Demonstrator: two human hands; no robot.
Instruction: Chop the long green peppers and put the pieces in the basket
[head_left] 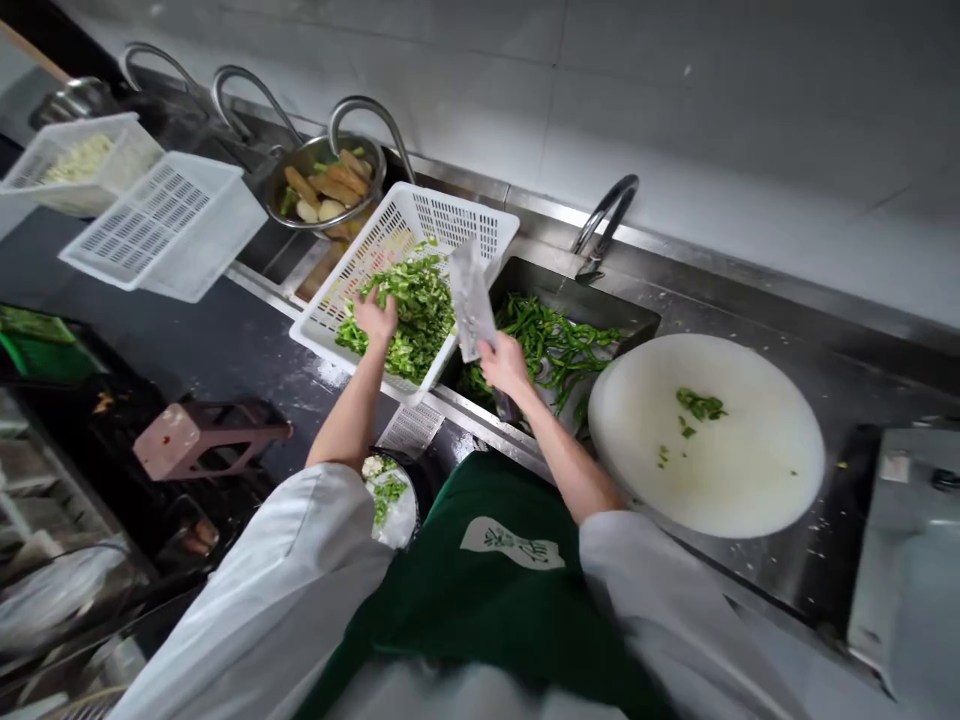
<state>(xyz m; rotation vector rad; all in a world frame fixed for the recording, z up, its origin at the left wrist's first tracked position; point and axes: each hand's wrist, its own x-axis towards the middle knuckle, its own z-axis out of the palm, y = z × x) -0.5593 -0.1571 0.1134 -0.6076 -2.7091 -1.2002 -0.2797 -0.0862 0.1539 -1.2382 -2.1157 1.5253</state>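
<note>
**Left hand at the greens, cleaver along the basket's right rim**

The greens (420, 305), a chopped heap, lie inside the basket (472, 222), filling mostly its near half. The basket's long axis slants from near left to far right. Of the two hands, the left (376, 318) is nearer the heap: it sits inside the basket's outline at the heap's left edge, so the greens lie directly to its right and beyond it. Its fingers are spread, with nothing visible between them — whether the fingertips touch the heap, I cannot tell.

The right hand (505, 365) is just outside the basket's right rim, its fingers wrapped round the cleaver (469, 295) where handle meets blade. From that hand the greens lie to the left, across the rim. The cleaver's long axis points away from the person and leans a little left; in this view the blade overlaps the basket's right rim, though its height above is unclear.

Right of the basket is the sink (636, 318), holding long peppers (555, 345). Farther right of the basket — past the sink — stands the round board (757, 440), with a few leafy scraps (699, 404) on it.
</note>
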